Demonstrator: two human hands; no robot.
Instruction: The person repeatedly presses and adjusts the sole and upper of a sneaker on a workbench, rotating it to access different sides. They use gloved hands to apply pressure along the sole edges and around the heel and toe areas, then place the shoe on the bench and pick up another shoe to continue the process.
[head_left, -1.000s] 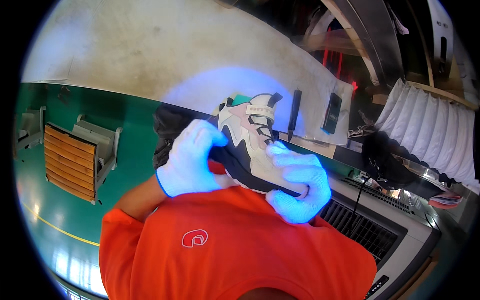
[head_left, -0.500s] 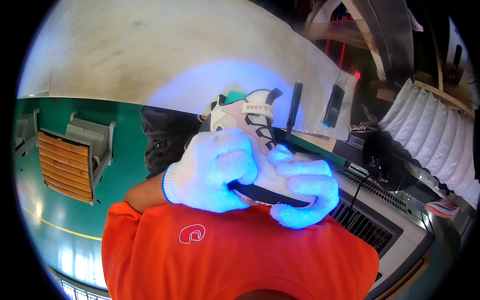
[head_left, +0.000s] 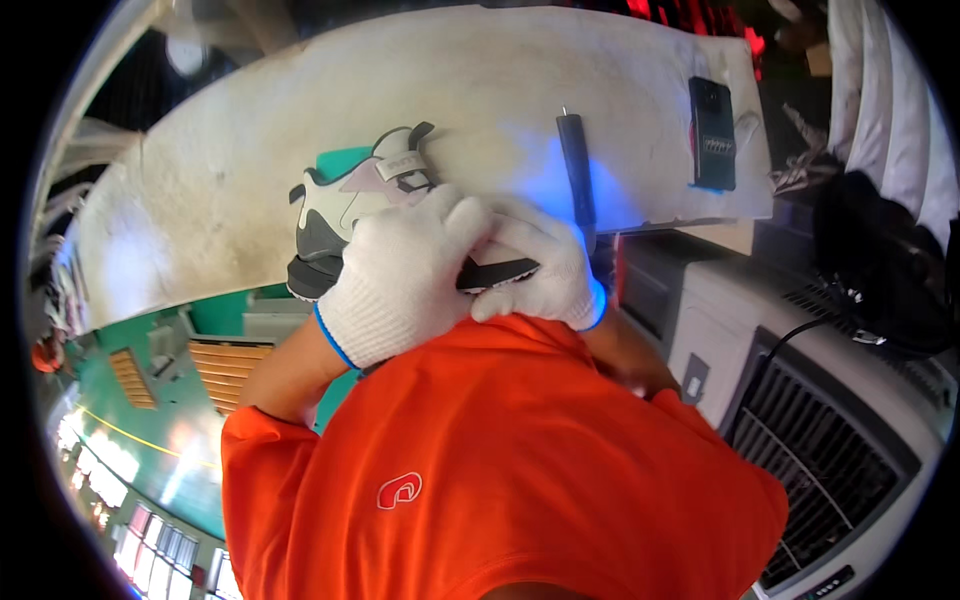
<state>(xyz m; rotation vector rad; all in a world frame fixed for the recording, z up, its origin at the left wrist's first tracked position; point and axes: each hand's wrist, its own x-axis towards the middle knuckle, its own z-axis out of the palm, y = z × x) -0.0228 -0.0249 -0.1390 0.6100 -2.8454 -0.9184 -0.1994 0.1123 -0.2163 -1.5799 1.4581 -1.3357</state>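
Note:
A white, pale pink and black sneaker [head_left: 335, 205] with teal lining is held tilted at the table's near edge, its heel to the left and its toe to the right. White knitted gloves with blue cuffs cover both hands. My left hand [head_left: 405, 270] is closed over the middle of the shoe and hides much of its side. At the toe, my right hand [head_left: 545, 262] grips from above, thumb low beside the black and white sole edge. Part of the laces and the toe top are hidden behind the gloves.
On the pale worktable [head_left: 250, 110] lie a dark-handled tool [head_left: 575, 165] with a thin metal tip and a dark phone [head_left: 712, 135]. A grey-white machine with a slatted grille [head_left: 800, 440] stands at the right, a black bag-like item [head_left: 875, 260] on it. Wooden-slatted seats [head_left: 225, 370] are at the left.
The shoe has swung round, so its heel points further left. Both hands have turned with it and come closer together. Blue light has mostly left the gloves. The whole view has shifted.

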